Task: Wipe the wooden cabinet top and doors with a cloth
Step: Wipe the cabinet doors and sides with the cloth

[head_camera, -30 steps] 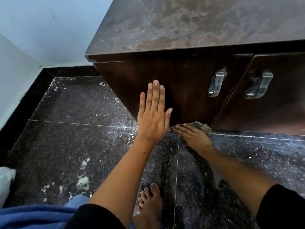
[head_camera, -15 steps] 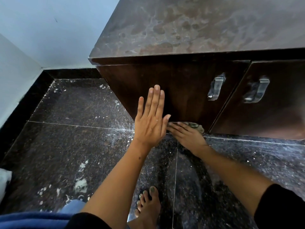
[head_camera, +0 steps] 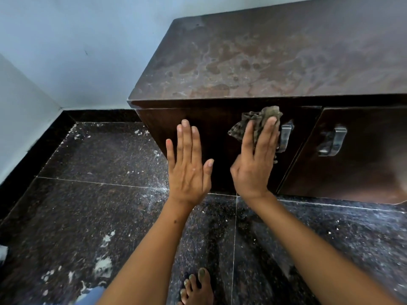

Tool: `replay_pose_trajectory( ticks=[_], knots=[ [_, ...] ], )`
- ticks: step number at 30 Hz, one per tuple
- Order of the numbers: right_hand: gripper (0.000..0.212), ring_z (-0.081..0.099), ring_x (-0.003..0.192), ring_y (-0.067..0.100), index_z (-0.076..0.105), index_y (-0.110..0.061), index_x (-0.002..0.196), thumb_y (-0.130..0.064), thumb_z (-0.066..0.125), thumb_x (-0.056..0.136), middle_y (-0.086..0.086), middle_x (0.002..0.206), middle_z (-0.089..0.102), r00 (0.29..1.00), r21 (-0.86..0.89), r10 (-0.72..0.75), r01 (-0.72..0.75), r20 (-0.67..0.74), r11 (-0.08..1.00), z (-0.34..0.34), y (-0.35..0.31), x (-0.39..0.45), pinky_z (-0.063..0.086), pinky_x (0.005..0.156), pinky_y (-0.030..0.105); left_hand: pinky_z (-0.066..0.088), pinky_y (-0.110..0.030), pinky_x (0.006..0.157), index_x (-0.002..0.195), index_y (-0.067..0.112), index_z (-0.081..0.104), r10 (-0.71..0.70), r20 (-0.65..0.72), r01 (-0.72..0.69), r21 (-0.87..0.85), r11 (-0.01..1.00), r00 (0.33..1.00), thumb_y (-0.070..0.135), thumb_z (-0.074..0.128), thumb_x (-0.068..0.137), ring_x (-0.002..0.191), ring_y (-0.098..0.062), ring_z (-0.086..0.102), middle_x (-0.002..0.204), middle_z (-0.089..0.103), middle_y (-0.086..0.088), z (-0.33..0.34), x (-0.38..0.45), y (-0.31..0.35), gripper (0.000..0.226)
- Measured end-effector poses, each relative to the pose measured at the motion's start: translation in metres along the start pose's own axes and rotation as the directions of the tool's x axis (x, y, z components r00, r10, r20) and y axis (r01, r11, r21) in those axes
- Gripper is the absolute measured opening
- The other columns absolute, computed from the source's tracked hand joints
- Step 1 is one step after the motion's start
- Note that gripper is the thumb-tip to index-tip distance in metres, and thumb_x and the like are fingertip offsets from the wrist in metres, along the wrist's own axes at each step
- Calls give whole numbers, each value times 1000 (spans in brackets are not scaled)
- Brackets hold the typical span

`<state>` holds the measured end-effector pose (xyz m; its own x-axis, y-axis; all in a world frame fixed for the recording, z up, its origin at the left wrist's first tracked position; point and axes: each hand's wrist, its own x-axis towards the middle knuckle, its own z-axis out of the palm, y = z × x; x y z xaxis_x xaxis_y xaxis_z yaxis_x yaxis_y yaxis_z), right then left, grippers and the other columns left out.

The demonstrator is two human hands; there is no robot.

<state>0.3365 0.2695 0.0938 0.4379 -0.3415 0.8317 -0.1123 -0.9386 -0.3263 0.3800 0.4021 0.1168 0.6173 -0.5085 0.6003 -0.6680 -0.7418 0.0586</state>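
Dark speckled stone floor (head_camera: 92, 216) lies nearest, streaked with white dust, and a bare foot (head_camera: 197, 289) stands on it at the bottom edge. Above it the left hand (head_camera: 189, 166) lies flat against the left cabinet door (head_camera: 209, 128), fingers straight and close together, thumb out to the side, holding nothing. Just beside it the right hand (head_camera: 255, 164) presses a crumpled grey-brown cloth (head_camera: 256, 123) onto the same door with straight fingers; the cloth sits under the fingertips and bunches out above and to the left of them, near the door's top edge. Whether the thumb hooks any cloth is hard to tell. A metal handle (head_camera: 285, 136) stands right against the little-finger side. Beyond it is the right door (head_camera: 363, 168) with its own handle (head_camera: 333, 140). Farthest, the cabinet top (head_camera: 275, 60) shows blotchy smears below a pale blue wall (head_camera: 77, 40).
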Motion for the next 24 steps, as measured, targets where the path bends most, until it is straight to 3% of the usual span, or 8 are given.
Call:
replay_pose_trajectory(
  ticks=[3, 5, 8, 11, 15, 18, 21, 24],
  knots=[
    [91, -22, 142, 21, -16, -19, 148, 7, 39, 81, -4, 152, -31, 1000, 33, 20, -21, 22, 999, 2, -15, 8, -3, 119, 42, -8, -42, 118, 145, -6, 9, -16, -3, 16, -2, 1000, 1000, 39, 11, 99, 145, -24, 1, 153, 2, -18, -3, -2, -4, 65],
    [82, -17, 144, 23, -11, -17, 150, -3, 38, 86, -2, 156, -23, 986, -12, -135, 137, 103, 991, 8, -26, 12, -5, 119, 40, -7, -42, 118, 146, -5, 8, -24, 6, 24, 11, 1000, 1000, 38, 16, 98, 146, -24, 0, 153, 2, -17, -2, -5, -7, 64],
    [57, 17, 141, 22, 22, -14, 147, -15, 38, 93, -3, 155, 23, 883, -53, -412, 433, 224, 900, 15, -38, 14, 8, 117, 37, -7, -43, 118, 147, -4, 7, -65, 37, 64, 38, 997, 997, 33, 22, 96, 146, -24, -1, 155, 1, -16, -2, -15, -18, 65],
    [51, 19, 140, 19, 30, -16, 144, -14, 36, 94, -6, 155, 21, 849, -111, -469, 504, 243, 856, 15, -36, 13, 10, 116, 36, -5, -45, 118, 147, -2, 6, -120, 101, 116, 43, 992, 988, 33, 20, 97, 146, -24, -1, 156, 0, -14, -4, -22, -30, 63],
    [79, -6, 146, 23, 4, -16, 151, -1, 43, 84, 1, 158, -13, 988, -135, -152, 156, 34, 979, 2, -11, 9, 4, 117, 41, -4, -44, 118, 149, 0, 9, -148, 133, 145, 32, 989, 980, 34, 18, 97, 147, -24, 0, 158, 1, -12, -3, -18, -32, 62],
    [87, -2, 143, 33, 1, -14, 151, 8, 46, 80, 2, 156, -20, 995, -72, 64, -70, -82, 995, -1, -13, 14, 5, 118, 44, -6, -43, 118, 148, 0, 9, -148, 124, 147, 15, 989, 981, 34, 18, 97, 147, -25, 1, 158, 2, -14, -4, -18, -29, 62],
    [80, 14, 133, 48, 16, -4, 144, 11, 52, 75, 16, 151, 2, 983, -40, 156, -160, -95, 986, 8, -35, 20, 8, 116, 49, -4, -44, 118, 148, 0, 10, -163, 88, 166, -33, 986, 983, 34, 19, 97, 147, -24, 2, 157, 4, -14, -8, -14, -28, 63],
    [74, 0, 139, 45, 8, -8, 148, 2, 42, 84, 8, 156, -17, 996, -87, 82, -85, -36, 993, 20, -52, 20, 2, 116, 48, -3, -44, 118, 147, -1, 10, -221, 12, 221, -87, 971, 975, 39, 12, 98, 147, -26, 2, 157, 3, -14, -15, -5, -30, 63]
  ],
)
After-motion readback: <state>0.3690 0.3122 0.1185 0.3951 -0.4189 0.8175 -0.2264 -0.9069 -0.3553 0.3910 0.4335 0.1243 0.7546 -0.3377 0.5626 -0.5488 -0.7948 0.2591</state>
